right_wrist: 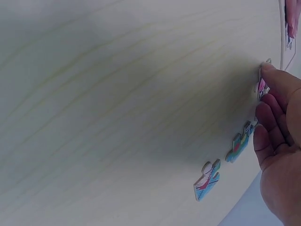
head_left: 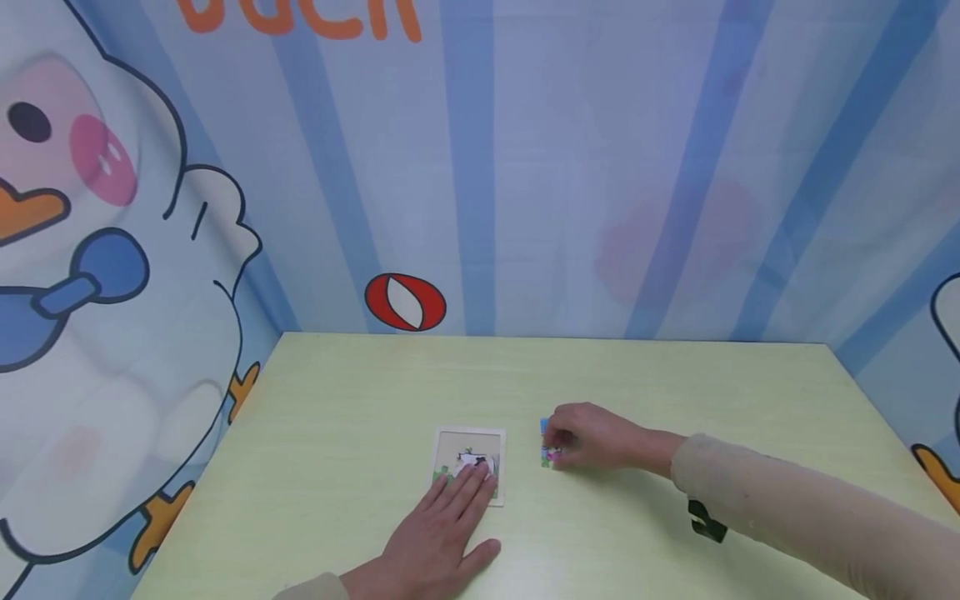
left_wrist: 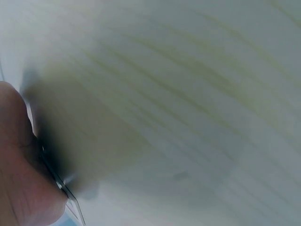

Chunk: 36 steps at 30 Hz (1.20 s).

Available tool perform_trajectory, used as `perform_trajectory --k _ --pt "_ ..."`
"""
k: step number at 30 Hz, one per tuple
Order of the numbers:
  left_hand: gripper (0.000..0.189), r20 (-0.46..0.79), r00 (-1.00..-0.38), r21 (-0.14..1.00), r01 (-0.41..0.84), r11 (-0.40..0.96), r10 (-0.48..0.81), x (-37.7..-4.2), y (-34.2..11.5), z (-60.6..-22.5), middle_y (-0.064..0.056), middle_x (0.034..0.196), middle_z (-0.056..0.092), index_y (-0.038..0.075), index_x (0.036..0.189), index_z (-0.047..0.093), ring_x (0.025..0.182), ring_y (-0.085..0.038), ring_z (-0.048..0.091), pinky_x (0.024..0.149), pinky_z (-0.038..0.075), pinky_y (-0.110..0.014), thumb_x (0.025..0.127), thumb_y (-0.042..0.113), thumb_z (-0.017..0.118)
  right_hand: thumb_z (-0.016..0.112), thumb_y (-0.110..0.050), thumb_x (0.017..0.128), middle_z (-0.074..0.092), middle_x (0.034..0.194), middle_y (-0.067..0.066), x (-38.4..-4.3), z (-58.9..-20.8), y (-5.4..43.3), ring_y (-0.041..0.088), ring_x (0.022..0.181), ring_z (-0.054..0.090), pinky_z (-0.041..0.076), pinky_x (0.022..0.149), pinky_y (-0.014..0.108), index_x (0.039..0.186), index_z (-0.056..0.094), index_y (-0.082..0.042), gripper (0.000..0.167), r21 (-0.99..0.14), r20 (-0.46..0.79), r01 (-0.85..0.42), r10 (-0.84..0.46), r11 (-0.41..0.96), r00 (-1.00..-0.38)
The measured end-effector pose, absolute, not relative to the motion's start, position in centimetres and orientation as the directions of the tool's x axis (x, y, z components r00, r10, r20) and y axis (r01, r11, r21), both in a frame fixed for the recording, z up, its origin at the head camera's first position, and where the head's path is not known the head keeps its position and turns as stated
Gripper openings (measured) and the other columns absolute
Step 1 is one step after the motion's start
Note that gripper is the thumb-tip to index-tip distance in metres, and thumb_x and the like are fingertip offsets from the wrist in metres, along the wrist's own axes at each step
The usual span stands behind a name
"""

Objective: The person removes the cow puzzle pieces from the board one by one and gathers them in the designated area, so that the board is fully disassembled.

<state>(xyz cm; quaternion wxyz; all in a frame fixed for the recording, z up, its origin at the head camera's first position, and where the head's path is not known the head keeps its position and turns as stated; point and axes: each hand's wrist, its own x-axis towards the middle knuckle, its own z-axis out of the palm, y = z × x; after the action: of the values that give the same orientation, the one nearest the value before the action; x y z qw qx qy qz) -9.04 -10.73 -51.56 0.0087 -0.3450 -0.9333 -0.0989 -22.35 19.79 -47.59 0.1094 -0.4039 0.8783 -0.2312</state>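
A small wooden jigsaw tray [head_left: 468,431] with a pale rim lies on the table, a partly visible picture inside it. My left hand [head_left: 446,533] rests flat over its lower part, fingers straight and thumb spread, hiding some of the picture. To the right of the tray, my right hand [head_left: 596,437] is low at the tabletop with curled fingers. Its thumb and fingers pinch a colourful puzzle piece [right_wrist: 261,84] with pink on it, mostly hidden by the hand. Beside those fingers in the right wrist view lies a blue-green puzzle piece [right_wrist: 239,143].
Another puzzle piece [right_wrist: 207,181], blue, white and red, lies farther along the pale wooden table [head_left: 360,383]. A blue striped backdrop [head_left: 540,167] with a cartoon duck rises behind the table's back edge. A dark strap [head_left: 707,521] hangs under the right sleeve.
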Motion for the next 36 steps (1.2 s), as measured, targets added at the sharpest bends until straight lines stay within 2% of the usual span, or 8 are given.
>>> perform_trajectory --k 5,7,13,18,28,36 --pt "0.072 0.031 -0.769 0.239 0.626 0.743 0.638 -9.0 -10.6 -50.9 -0.014 0.176 0.026 0.003 0.168 0.031 0.162 -0.031 0.025 0.128 0.028 -0.056 0.115 0.052 0.036 0.087 -0.017 0.091 0.065 0.093 -0.007 -22.4 -47.1 19.6 0.007 0.085 0.057 0.054 0.079 0.027 0.100 0.075 -0.014 0.015 -0.499 0.007 -0.668 -0.769 0.551 -0.639" --pt "0.072 0.019 -0.772 0.231 0.622 0.748 0.636 -9.0 -10.6 -50.8 -0.012 0.177 0.024 0.004 0.168 0.029 0.163 -0.029 0.023 0.128 0.027 -0.055 0.115 0.052 0.034 0.087 -0.018 0.091 0.066 0.094 -0.006 -22.5 -46.7 19.2 0.008 0.086 0.058 0.054 0.080 0.027 0.102 0.075 -0.013 0.017 -0.498 0.008 -0.674 -0.774 0.546 -0.633" --pt "0.073 -0.006 -0.776 0.249 0.610 0.753 0.631 -9.0 -10.7 -50.6 -0.013 0.177 0.024 0.004 0.168 0.029 0.163 -0.030 0.024 0.128 0.027 -0.056 0.114 0.053 0.035 0.086 -0.019 0.093 0.069 0.101 -0.001 -23.2 -45.6 17.0 0.013 0.092 0.063 0.056 0.084 0.030 0.112 0.076 -0.009 0.025 -0.513 -0.044 -0.652 -0.775 0.559 -0.630" --pt "0.073 0.002 -0.771 0.228 0.620 0.751 0.636 -9.1 -10.7 -50.5 -0.012 0.177 0.023 0.004 0.168 0.029 0.163 -0.029 0.023 0.128 0.028 -0.056 0.115 0.053 0.033 0.085 -0.021 0.095 0.070 0.110 0.000 -24.1 -45.3 15.1 0.015 0.099 0.066 0.058 0.089 0.032 0.118 0.075 -0.008 0.028 -0.514 -0.062 -0.658 -0.789 0.550 -0.611" --pt "0.074 0.049 -0.751 0.127 0.659 0.741 0.659 -9.3 -10.1 -50.7 -0.011 0.176 0.027 0.006 0.168 0.031 0.162 -0.027 0.026 0.128 0.030 -0.052 0.115 0.056 0.026 0.084 -0.021 0.095 0.071 0.114 0.004 -25.5 -44.4 12.4 0.017 0.103 0.065 0.056 0.095 0.032 0.122 0.074 -0.006 0.033 -0.479 -0.116 -0.680 -0.808 0.555 -0.578" --pt "0.075 -0.024 -0.754 0.156 0.646 0.747 0.657 -9.1 -9.7 -50.4 -0.009 0.177 0.025 0.007 0.169 0.030 0.163 -0.025 0.024 0.130 0.027 -0.050 0.114 0.058 0.026 0.085 -0.022 0.095 0.071 0.115 0.003 -25.7 -44.3 10.8 0.018 0.105 0.064 0.056 0.098 0.032 0.125 0.074 -0.008 0.035 -0.497 -0.158 -0.649 -0.795 0.576 -0.585"
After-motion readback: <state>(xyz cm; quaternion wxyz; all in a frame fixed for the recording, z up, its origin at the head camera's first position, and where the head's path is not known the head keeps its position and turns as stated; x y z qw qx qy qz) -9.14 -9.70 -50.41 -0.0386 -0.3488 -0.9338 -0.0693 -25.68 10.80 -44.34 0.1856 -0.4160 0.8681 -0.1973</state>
